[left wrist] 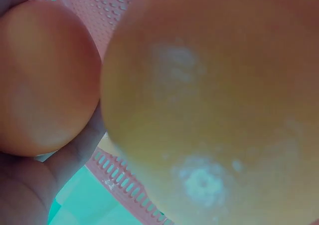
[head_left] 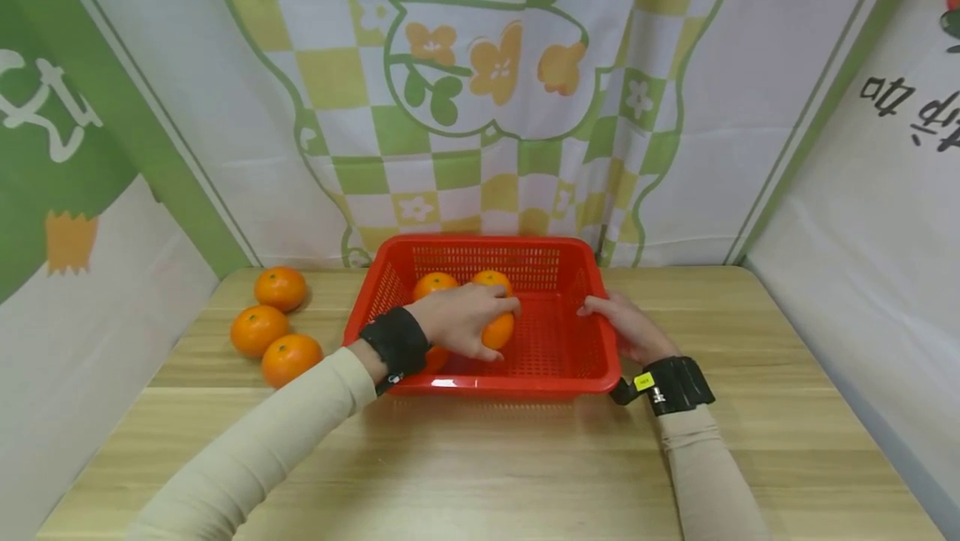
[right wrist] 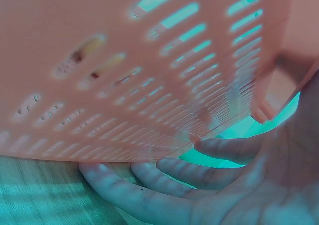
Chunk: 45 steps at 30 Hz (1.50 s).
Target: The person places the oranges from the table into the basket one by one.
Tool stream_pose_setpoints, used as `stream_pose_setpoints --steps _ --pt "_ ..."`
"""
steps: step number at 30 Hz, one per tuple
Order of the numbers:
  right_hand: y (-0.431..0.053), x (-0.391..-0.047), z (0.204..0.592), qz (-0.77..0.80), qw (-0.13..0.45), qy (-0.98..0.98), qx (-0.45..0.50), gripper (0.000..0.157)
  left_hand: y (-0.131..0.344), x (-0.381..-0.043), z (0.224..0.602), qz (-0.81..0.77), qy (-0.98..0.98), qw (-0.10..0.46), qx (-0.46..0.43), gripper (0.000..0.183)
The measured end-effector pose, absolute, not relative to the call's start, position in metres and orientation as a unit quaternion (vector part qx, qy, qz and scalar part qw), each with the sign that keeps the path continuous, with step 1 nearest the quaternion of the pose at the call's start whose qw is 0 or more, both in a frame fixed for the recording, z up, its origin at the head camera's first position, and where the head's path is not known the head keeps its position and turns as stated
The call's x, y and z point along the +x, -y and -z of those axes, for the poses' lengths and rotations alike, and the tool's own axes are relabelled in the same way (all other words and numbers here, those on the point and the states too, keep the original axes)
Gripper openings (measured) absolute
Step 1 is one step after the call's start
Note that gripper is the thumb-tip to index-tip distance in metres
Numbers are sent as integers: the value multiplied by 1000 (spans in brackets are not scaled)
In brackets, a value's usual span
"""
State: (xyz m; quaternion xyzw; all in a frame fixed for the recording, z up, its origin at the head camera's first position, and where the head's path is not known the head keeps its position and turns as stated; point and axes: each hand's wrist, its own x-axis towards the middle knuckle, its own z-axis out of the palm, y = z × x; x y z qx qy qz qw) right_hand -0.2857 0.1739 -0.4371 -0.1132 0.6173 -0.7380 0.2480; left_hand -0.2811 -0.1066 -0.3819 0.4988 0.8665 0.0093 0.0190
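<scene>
A red plastic basket [head_left: 495,385] with slotted walls stands on the table, with several oranges inside its left half. My left hand [head_left: 459,320] reaches into it and grips an orange [head_left: 498,332] between thumb and fingers. In the left wrist view the gripped orange [left wrist: 45,80] is at the left, and another orange [left wrist: 214,105] fills much of the picture. My right hand [head_left: 633,328] holds the basket's right side, thumb over the rim. The right wrist view shows its fingers [right wrist: 144,197] along the outside of the slotted wall, low by the tabletop.
Three more oranges [head_left: 258,330] lie close together on the wooden table [head_left: 487,474], left of the basket. A patterned curtain [head_left: 487,157] hangs right behind the basket. Pale printed panels rise at both sides of the table.
</scene>
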Motion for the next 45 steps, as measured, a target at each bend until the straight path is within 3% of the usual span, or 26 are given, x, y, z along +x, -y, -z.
stream_pose_setpoints --steps 19,27,45 --pt "-175 -286 436 737 246 -618 -124 51 97 -284 394 46 -868 88 487 77" --pt "-175 -287 437 740 252 -611 -124 52 97 -284 398 67 -861 106 492 69" --pt "-175 -285 436 738 250 -615 -119 53 91 -282 398 82 -857 125 493 73"
